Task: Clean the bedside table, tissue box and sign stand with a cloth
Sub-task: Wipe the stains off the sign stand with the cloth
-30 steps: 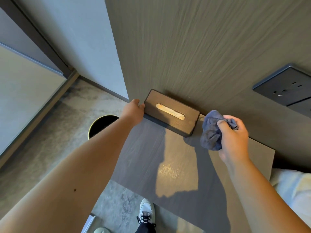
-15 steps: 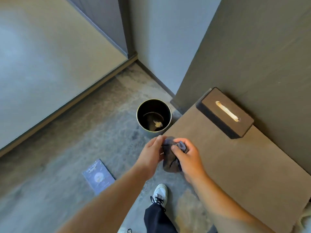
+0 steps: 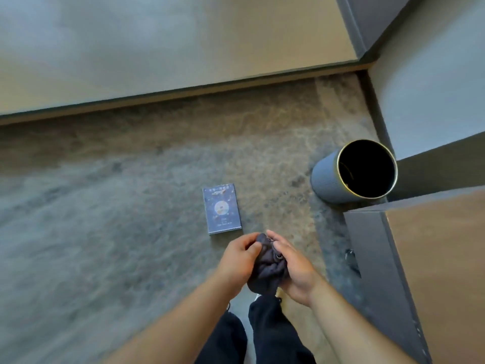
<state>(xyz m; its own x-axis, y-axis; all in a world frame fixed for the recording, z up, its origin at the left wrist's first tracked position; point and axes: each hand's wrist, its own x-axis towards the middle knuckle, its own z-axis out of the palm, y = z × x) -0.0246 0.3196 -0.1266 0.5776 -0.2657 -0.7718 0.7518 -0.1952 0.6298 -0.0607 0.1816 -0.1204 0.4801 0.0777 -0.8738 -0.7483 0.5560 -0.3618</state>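
A crumpled dark blue-grey cloth (image 3: 265, 271) sits between my two hands, low in the middle of the view. My left hand (image 3: 240, 258) grips it from the left with curled fingers. From the right, my right hand (image 3: 295, 269) holds it against the palm, fingers reaching over its top. The sign stand (image 3: 222, 211), a blue card with a pale round picture, lies flat on the carpet just beyond my hands. The brown bedside table (image 3: 433, 245) shows its corner at the right. The tissue box is out of view.
A grey round bin (image 3: 325, 177) with a gold rim stands on the carpet beside the table's far corner. My dark trouser legs (image 3: 262, 332) are below the hands. A pale wall panel and skirting run across the top, above mottled grey-brown carpet.
My view has swung left and down, away from the table and tissue box to the floor. My left hand let go of the tissue box and joined the right on the cloth.
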